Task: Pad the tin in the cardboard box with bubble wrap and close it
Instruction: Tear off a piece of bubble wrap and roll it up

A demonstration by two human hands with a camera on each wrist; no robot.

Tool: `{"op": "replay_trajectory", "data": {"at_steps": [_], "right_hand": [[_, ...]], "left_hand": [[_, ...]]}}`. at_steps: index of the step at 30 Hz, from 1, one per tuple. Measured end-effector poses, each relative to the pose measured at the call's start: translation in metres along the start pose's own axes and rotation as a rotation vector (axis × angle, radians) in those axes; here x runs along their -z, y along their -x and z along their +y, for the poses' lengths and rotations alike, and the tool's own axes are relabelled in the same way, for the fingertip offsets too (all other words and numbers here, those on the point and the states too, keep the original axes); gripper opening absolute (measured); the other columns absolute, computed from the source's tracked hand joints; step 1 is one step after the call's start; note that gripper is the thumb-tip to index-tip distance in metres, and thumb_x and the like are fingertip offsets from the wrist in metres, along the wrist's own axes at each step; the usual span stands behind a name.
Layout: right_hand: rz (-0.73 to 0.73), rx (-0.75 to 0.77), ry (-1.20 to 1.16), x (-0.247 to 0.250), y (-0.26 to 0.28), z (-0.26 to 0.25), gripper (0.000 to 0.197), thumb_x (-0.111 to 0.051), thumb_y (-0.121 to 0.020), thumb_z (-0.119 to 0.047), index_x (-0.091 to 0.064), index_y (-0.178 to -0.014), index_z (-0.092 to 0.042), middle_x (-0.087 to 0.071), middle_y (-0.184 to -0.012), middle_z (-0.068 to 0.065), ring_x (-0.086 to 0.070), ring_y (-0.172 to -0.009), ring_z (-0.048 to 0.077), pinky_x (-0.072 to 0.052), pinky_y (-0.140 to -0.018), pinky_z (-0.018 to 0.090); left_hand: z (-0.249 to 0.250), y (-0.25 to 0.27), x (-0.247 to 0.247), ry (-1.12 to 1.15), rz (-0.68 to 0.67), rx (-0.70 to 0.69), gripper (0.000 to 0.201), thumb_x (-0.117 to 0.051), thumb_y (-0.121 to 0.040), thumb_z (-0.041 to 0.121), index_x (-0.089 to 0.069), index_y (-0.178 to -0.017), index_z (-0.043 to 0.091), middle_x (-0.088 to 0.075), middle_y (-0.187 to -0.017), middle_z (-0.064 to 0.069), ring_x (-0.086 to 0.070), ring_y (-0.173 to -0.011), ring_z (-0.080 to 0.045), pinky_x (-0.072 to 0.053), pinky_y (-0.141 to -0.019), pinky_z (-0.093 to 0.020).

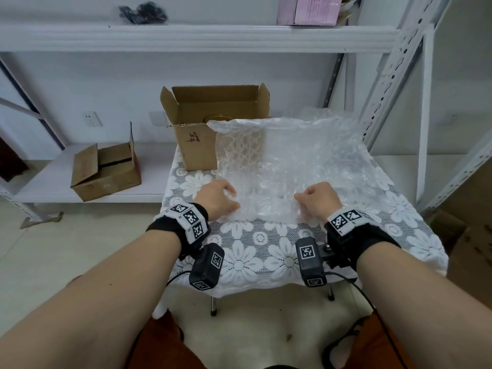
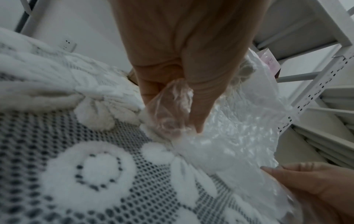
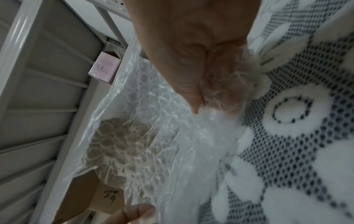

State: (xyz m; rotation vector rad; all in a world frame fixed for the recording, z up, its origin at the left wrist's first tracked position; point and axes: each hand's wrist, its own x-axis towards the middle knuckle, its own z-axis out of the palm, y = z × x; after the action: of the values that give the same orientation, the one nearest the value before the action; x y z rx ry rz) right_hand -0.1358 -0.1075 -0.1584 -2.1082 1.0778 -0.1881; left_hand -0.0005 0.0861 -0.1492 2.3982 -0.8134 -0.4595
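left hand [image 1: 218, 195] and right hand [image 1: 318, 197] each pinch the bubble wrap [image 1: 287, 158] near the desk's [image 1: 255, 251] front edge. cardboard box [image 1: 202, 129] stands open at the rear left corner.

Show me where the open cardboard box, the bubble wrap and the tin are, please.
cardboard box [image 1: 198, 147]: head view, on its front wall below the handwriting.
bubble wrap [image 1: 292, 158]: head view, on the middle of the spread sheet.
tin [image 1: 217, 117]: head view, on the curved gold rim showing inside the box; the rest is hidden.
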Motion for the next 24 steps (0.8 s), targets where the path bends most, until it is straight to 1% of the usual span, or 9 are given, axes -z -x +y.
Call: {"op": "replay_trajectory", "data": {"at_steps": [3,5,7,10,13,15,19,22,24], "right_hand": [[0.030,0.007,0.072,-0.002,0.001,0.000,0.027,-0.063,-0.089,-0.023,-0.060,-0.065,-0.009,-0.064,-0.069,0.010,-0.058,-0.063,0.022,-0.054,-0.073,0.035],[0.034,0.011,0.113,-0.003,0.002,-0.001,0.026,-0.061,-0.090,-0.024,-0.062,-0.069,-0.009,-0.068,-0.075,0.011,-0.061,-0.067,0.023,-0.055,-0.074,0.036],[0.028,0.010,0.138,-0.003,0.003,-0.002,0.029,-0.060,-0.091,-0.025,-0.059,-0.067,-0.010,-0.068,-0.074,0.009,-0.063,-0.069,0.024,-0.052,-0.066,0.031],[0.017,0.002,0.147,-0.002,0.005,-0.003,0.031,-0.059,-0.092,-0.025,-0.056,-0.063,-0.014,-0.061,-0.067,0.003,-0.060,-0.068,0.022,-0.040,-0.055,0.025],[0.004,0.005,0.146,-0.002,0.004,-0.003,0.030,-0.060,-0.092,-0.025,-0.056,-0.064,-0.015,-0.063,-0.072,0.005,-0.061,-0.071,0.022,-0.041,-0.060,0.026],[-0.005,0.015,0.152,-0.001,0.004,-0.003,0.030,-0.060,-0.092,-0.024,-0.055,-0.064,-0.015,-0.064,-0.074,0.006,-0.061,-0.071,0.022,-0.042,-0.063,0.026],[0.008,0.052,0.238,-0.004,0.005,-0.002,0.025,-0.058,-0.090,-0.024,-0.055,-0.066,-0.016,-0.062,-0.071,0.002,-0.059,-0.066,0.019,-0.043,-0.056,0.025],[0.041,0.083,0.342,-0.006,0.008,-0.003,0.014,-0.056,-0.090,-0.024,-0.060,-0.081,-0.014,-0.067,-0.086,0.006,-0.063,-0.078,0.023,-0.048,-0.065,0.030],[0.111,0.189,0.436,-0.007,0.010,-0.003,0.013,-0.056,-0.091,-0.021,-0.060,-0.097,-0.010,-0.066,-0.097,0.008,-0.060,-0.088,0.024,-0.050,-0.073,0.033]], "left_hand": [[0.000,-0.001,-0.007,0.014,-0.050,0.066,0.032,-0.071,-0.084,0.018,-0.053,-0.110,0.015,-0.064,-0.083,-0.002,-0.062,-0.064,-0.014,-0.047,-0.058,-0.023],[0.000,-0.002,-0.009,-0.050,0.020,0.035,0.036,-0.072,-0.082,0.018,-0.051,-0.111,0.015,-0.063,-0.092,-0.004,-0.061,-0.074,-0.016,-0.050,-0.067,-0.027],[0.004,-0.002,-0.008,-0.232,0.168,-0.131,0.035,-0.073,-0.081,0.018,-0.054,-0.110,0.015,-0.059,-0.106,-0.003,-0.056,-0.094,-0.017,-0.046,-0.083,-0.027],[0.017,0.003,-0.008,-0.300,0.270,-0.396,0.016,-0.070,-0.083,0.019,-0.063,-0.097,0.016,-0.059,-0.106,0.000,-0.052,-0.103,-0.016,-0.037,-0.090,-0.023],[0.023,0.004,-0.016,-0.255,0.184,-0.432,0.016,-0.070,-0.083,0.031,-0.066,-0.093,0.019,-0.062,-0.106,0.002,-0.053,-0.103,-0.014,-0.041,-0.093,-0.027],[0.022,0.004,-0.022,-0.256,0.065,-0.373,0.027,-0.072,-0.080,0.039,-0.066,-0.100,0.022,-0.061,-0.113,0.003,-0.052,-0.109,-0.014,-0.040,-0.095,-0.029],[0.015,0.008,-0.026,-0.151,-0.156,-0.223,0.050,-0.074,-0.077,0.042,-0.061,-0.121,0.021,-0.053,-0.132,0.004,-0.049,-0.121,-0.014,-0.036,-0.102,-0.028],[0.013,0.010,-0.025,-0.163,-0.207,-0.215,0.057,-0.074,-0.077,0.043,-0.056,-0.128,0.024,-0.047,-0.141,0.005,-0.043,-0.129,-0.013,-0.031,-0.106,-0.029],[0.013,0.011,-0.025,-0.195,-0.224,-0.230,0.062,-0.075,-0.077,0.039,-0.052,-0.133,0.024,-0.043,-0.144,0.005,-0.039,-0.132,-0.013,-0.028,-0.108,-0.028]]}}
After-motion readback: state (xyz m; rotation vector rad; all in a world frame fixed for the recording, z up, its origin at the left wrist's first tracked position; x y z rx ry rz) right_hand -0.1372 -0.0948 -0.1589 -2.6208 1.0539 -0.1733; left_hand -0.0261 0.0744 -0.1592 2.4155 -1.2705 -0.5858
